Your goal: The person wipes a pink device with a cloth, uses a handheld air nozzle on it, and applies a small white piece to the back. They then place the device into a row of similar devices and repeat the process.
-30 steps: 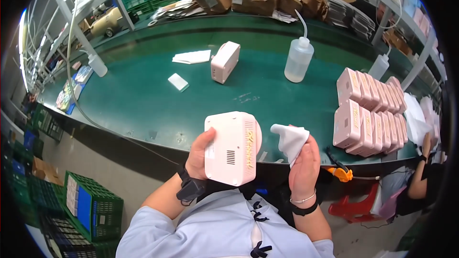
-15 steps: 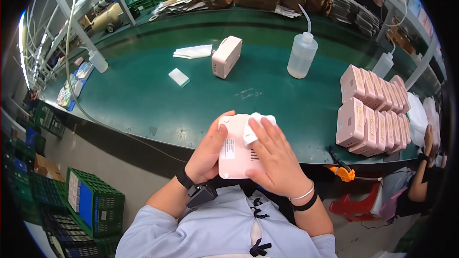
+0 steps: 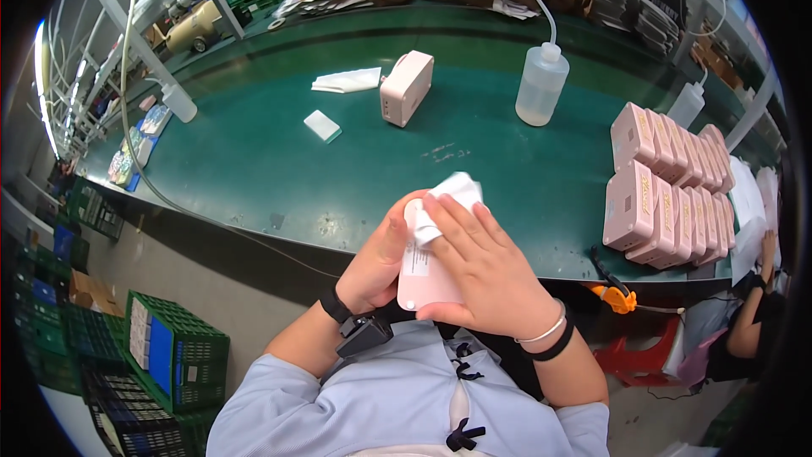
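Over the green table's near edge, my left hand grips a pink box from beneath. My right hand lies across it, fingers pressing a white cloth against its top end.

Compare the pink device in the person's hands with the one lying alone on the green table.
The held pink device is gripped by the left hand, partly covered by the right hand pressing a white cloth on it. The lone pink device rests untouched on its edge on the green table, fully visible. Both are pale pink and boxy.
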A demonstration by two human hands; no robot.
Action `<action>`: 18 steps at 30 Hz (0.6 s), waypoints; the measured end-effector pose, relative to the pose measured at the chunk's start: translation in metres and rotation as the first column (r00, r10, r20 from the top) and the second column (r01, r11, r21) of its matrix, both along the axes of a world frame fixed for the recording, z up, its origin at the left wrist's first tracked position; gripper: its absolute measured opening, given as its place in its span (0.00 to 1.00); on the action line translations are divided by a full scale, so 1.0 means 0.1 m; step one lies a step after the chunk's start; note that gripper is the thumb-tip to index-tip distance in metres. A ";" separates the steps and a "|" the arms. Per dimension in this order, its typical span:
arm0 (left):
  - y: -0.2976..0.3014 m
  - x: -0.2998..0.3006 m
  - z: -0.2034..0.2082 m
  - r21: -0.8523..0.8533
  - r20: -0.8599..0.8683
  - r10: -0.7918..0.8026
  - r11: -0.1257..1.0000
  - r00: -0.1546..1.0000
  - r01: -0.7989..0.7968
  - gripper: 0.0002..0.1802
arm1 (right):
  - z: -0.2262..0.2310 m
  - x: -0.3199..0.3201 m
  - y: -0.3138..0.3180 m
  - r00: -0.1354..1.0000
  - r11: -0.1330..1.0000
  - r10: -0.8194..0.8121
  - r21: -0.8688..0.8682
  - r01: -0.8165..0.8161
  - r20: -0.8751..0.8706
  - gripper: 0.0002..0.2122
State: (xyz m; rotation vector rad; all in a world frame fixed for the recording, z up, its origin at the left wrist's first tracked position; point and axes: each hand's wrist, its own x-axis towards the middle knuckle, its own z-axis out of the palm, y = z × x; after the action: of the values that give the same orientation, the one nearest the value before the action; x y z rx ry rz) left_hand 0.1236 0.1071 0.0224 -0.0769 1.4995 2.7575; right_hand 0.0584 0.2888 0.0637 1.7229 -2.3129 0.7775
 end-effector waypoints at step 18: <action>-0.02 -0.15 -0.05 0.140 0.069 0.031 0.989 0.997 -0.041 0.47 | -0.13 0.07 0.08 0.973 0.973 0.229 0.030 -0.229 -0.006 0.28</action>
State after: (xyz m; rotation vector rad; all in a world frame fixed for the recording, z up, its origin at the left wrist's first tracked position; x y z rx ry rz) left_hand 0.1084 0.1054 0.0175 -0.1955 1.2958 2.8491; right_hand 0.0657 0.2964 0.0511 2.0275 -2.1534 0.7735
